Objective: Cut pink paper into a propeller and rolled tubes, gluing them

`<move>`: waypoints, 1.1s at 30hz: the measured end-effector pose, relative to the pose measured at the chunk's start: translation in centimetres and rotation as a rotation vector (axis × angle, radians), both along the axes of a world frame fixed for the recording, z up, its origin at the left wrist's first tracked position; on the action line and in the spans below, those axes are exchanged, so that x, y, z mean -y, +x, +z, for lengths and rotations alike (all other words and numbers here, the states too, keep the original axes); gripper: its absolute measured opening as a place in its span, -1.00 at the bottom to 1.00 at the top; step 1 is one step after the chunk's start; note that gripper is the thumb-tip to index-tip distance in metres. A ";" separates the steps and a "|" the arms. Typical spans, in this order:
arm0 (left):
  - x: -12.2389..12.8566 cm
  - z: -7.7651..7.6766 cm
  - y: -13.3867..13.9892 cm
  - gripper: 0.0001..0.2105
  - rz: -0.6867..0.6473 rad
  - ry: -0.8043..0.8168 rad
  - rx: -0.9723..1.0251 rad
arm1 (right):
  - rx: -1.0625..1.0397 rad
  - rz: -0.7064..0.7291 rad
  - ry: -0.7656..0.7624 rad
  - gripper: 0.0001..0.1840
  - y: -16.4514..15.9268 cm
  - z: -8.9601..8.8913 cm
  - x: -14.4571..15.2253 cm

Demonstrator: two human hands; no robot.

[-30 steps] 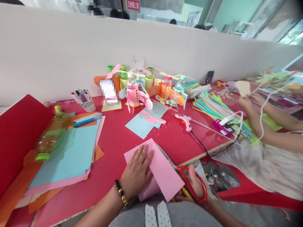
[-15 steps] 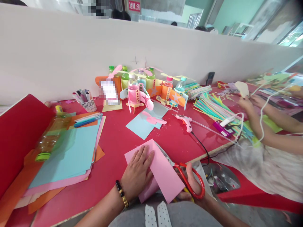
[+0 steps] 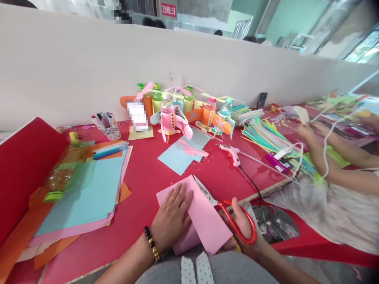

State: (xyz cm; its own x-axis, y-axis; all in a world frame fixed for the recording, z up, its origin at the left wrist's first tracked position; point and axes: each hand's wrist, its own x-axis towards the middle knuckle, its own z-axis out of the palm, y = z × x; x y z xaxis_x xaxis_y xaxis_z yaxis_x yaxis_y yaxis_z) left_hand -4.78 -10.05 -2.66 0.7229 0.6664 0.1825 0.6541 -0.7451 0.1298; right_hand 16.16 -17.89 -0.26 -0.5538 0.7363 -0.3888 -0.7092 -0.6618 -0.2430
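My left hand, with a beaded bracelet at its wrist, lies flat with fingers stretched on a folded pink sheet of paper at the table's front edge. In my right hand is a pair of scissors with red handles, the thumb by the upper loop. Their metal blade runs along the right edge of the pink fold, pointing away from me. The paper hides part of the scissors. Beyond the sheet, a pink propeller-shaped cutout rests on light blue paper.
A pink glue gun with a black cord lies right of centre. Decorated bottles stand by the white partition. On the left are stacked coloured sheets, a plastic bottle and a pen cup. Another person's hands work at right.
The scissors have shifted slightly, and more of their metal blade shows beside the pink fold. My left hand stays put. The other person's pale piece has tilted a little.
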 end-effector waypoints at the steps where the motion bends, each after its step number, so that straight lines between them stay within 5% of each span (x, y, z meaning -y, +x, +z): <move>1: 0.0 0.0 0.0 -0.46 0.000 -0.001 0.003 | 0.009 -0.019 -0.020 -0.12 -0.1 0.3 -0.2; 6: 0.0 0.3 0.1 -0.48 -0.002 -0.002 -0.006 | 0.090 -0.074 -0.075 -0.15 -0.5 0.9 -0.6; 13: 0.0 0.3 0.0 -0.47 0.001 -0.004 0.002 | 0.056 0.011 -0.051 -0.17 -0.6 -0.8 -0.4; 22: 0.1 0.0 0.0 -0.46 0.000 -0.004 -0.008 | 0.095 0.036 0.012 -0.15 -0.4 -0.1 -0.8; 33: 0.1 -0.1 -0.1 -0.45 -0.005 0.004 -0.014 | 0.143 0.041 0.073 -0.15 0.1 -1.7 -0.9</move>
